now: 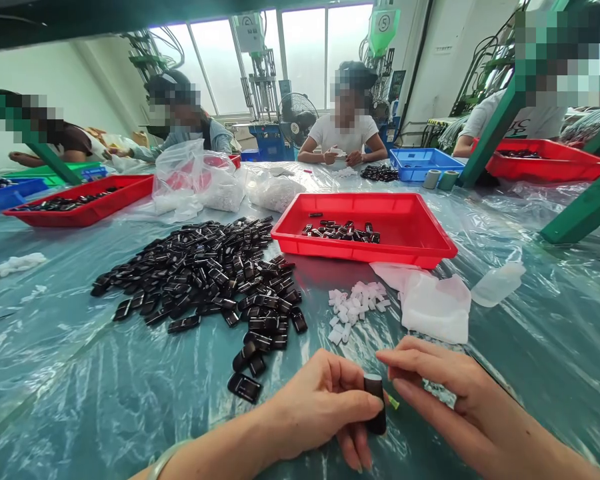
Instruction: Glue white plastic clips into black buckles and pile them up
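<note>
My left hand [325,403] pinches a small black plastic part [377,417] between thumb and fingers. A whitish piece shows at the part's upper end. Just to the right, my right hand [450,400] is open, its fingers stretched toward the part and apart from it. Beside the part a small yellow-green thing [393,402] peeks out, too small to name. Beyond my hands lies a heap of small white pieces [357,303]. Left of them spreads a large pile of black plastic parts [195,273], with one loose black part [244,387] nearest my left wrist.
Past the piles stands a red tray [365,252] holding several black parts. White cloth [435,307] and a clear plastic piece [500,283] lie to its right. Another red tray [80,217] is at left. Green frame posts [510,107] flank the table; co-workers sit opposite.
</note>
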Tool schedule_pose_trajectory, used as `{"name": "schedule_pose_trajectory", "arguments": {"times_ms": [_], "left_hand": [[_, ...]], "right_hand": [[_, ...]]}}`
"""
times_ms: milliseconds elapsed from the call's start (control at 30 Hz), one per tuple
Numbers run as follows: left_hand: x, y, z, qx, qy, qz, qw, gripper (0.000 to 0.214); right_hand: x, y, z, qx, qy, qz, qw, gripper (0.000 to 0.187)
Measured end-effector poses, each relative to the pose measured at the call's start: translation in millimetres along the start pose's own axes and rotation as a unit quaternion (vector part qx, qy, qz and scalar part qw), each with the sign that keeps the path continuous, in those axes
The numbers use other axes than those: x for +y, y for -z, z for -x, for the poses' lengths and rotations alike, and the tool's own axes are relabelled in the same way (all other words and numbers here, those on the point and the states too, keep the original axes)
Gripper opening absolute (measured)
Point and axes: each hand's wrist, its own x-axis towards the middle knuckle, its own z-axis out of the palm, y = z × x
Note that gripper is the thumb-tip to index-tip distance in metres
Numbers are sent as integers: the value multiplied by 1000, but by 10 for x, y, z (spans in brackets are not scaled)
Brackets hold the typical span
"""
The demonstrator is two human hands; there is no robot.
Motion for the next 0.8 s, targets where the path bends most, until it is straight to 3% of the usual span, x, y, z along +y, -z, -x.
{"name": "schedule_pose_trajectory", "arguments": {"times_ms": [300, 500, 800], "left_hand": [[13, -9, -1, -14, 1, -16, 1000, 39], [6, 12, 14, -52, -14, -9, 999, 37], [10, 13, 17, -58, -15, -15, 998, 39]], "right_hand": [[-6, -38, 16, -81, -35, -82, 993, 17], [23, -47, 12, -75, -41, -106, 991, 20], [31, -39, -2, -97, -48, -132, 985, 22]]}}
